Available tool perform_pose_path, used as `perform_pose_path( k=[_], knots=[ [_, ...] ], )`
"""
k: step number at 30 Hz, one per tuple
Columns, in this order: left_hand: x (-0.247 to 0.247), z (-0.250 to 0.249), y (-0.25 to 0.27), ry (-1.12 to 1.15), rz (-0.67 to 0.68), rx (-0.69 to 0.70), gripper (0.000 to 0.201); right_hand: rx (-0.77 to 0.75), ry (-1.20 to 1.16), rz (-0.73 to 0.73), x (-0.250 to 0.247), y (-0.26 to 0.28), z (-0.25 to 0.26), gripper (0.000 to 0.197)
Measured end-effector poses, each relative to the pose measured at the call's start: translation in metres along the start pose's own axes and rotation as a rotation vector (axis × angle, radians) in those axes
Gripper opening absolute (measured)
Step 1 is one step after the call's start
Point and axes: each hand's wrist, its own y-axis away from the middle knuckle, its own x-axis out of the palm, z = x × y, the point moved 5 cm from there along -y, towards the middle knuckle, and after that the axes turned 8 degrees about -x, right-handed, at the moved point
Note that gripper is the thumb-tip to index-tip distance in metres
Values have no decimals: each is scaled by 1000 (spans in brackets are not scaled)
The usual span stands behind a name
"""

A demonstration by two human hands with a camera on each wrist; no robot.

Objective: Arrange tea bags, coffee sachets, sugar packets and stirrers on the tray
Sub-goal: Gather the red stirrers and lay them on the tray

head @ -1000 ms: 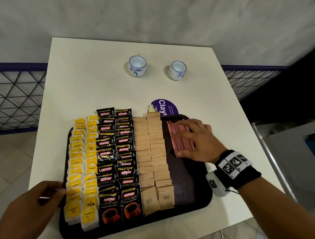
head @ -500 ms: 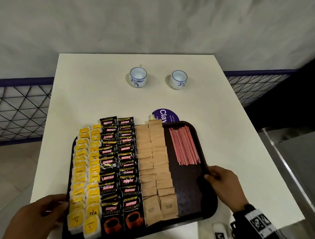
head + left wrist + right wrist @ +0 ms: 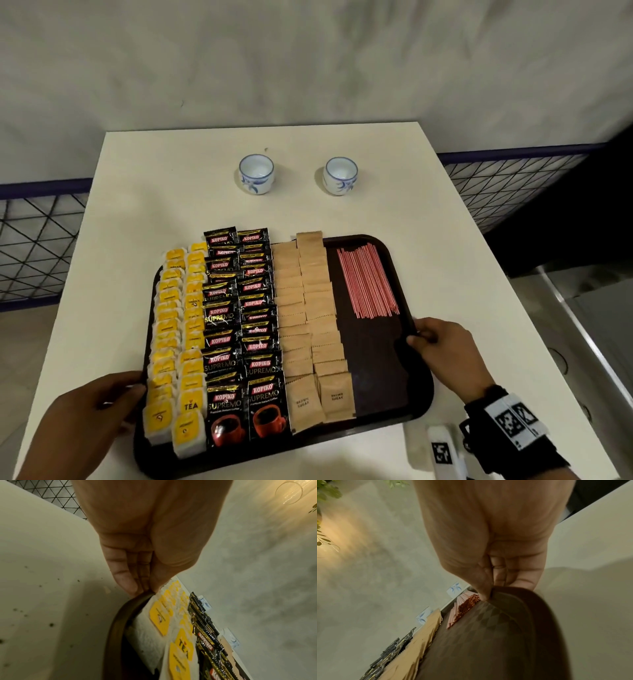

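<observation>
A dark brown tray lies on the white table. It holds rows of yellow tea bags, black Kopiko coffee sachets, brown sugar packets and a bundle of red stirrers. My left hand grips the tray's left rim, thumb on top beside the tea bags. My right hand pinches the right rim, thumb inside near the stirrers.
Two white-and-blue cups stand on the far half of the table. A wire mesh fence runs on both sides behind the table. A grey wall rises beyond.
My right hand left the stirrers and came back to grip the tray's right rim. The left hand let go of a thin stick and took the left rim. The tray shifted forward over the purple sticker.
</observation>
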Motion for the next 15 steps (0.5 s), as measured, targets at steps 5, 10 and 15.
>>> perform_pose_path(
  k=[5,10,15],
  knots=[
    [0,11,-10,41,-41,-49,40,-23,-22,63,-6,-6,-1,23],
    [1,14,-13,75,-45,-61,36,-11,-22,108,-10,-12,1,24],
    [2,13,-17,84,-20,-64,36,-8,-29,128,-12,-15,4,20]
  ],
)
